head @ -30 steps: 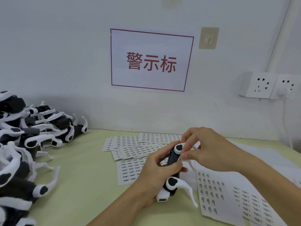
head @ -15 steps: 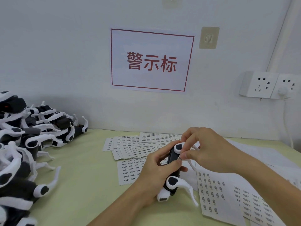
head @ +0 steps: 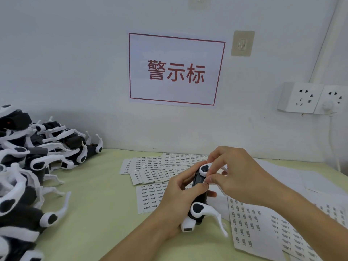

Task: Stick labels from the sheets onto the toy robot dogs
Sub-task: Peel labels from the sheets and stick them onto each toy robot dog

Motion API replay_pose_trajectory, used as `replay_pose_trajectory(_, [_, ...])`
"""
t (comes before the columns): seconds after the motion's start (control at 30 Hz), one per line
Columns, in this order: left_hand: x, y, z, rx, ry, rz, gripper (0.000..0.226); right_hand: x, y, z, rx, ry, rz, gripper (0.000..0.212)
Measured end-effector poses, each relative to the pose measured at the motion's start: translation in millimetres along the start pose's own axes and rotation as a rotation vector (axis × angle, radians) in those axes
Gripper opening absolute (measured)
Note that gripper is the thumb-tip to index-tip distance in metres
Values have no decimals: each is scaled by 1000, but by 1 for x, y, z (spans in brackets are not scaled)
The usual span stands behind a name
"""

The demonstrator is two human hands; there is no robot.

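The toy robot dog [head: 200, 187] we grip in our left hand [head: 175, 202], steadying it while our right hand [head: 239, 178] pinches a label onto its body.

2 bare forearms enter the frame from the lower edge, ending in the left hand [head: 176, 202] and right hand [head: 238, 177]; no sleeve, glove, watch or ring shows on either, and the fingernails [head: 210, 180] that are visible are short and unpainted
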State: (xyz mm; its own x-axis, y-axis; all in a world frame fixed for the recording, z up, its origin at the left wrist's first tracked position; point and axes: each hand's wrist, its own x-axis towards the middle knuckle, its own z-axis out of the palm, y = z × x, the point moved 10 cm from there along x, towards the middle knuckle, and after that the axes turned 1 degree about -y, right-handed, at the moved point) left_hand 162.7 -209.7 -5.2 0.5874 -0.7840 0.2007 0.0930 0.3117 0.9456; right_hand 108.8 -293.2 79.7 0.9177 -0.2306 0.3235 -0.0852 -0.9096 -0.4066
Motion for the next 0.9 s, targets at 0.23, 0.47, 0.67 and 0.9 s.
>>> replay_pose_trajectory(0.23, [-1,-1,0,-24,11,-5,50,-4,-8,-2,-90,23,-21,16])
replay_pose_trajectory(0.47, [-1,0,0,-25,22,-1,51,-9,-15,-4,-183,47,10,13])
replay_pose_trajectory(0.67, [-3,4,0,-3,28,16,49,-13,-22,-5,-279,85,42,14])
replay_pose_trajectory(0.9, [-4,4,1,13,32,10,50,-15,-22,-8,-314,113,98,14])
